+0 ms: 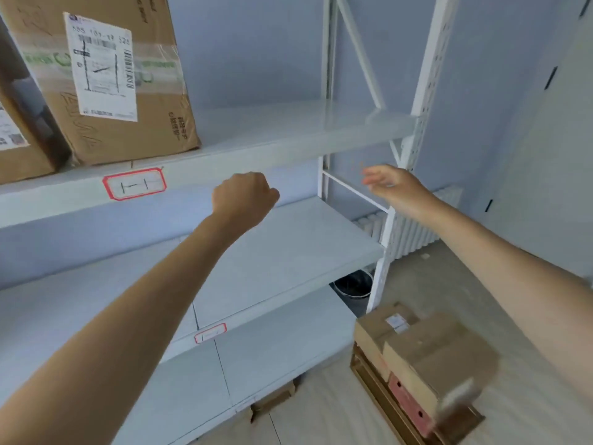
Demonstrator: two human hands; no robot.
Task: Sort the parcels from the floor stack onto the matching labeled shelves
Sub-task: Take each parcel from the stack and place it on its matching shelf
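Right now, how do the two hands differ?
The left hand is curled into a loose fist, back of the hand to the camera; the right hand has its fingers stretched out and relaxed. The left hand sits below the labeled shelf edge; the right hand reaches toward the rack's white upright. Both are raised and hold nothing, well above the floor parcels.

Upper left, the large parcel (106, 81) is matt brown cardboard, creased, banded with glossy clear tape over a white paper label (102, 67). The shelves (288, 252) look like smooth painted metal, faintly sheeny. Lower right, the floor stack (423, 358) is dull cardboard
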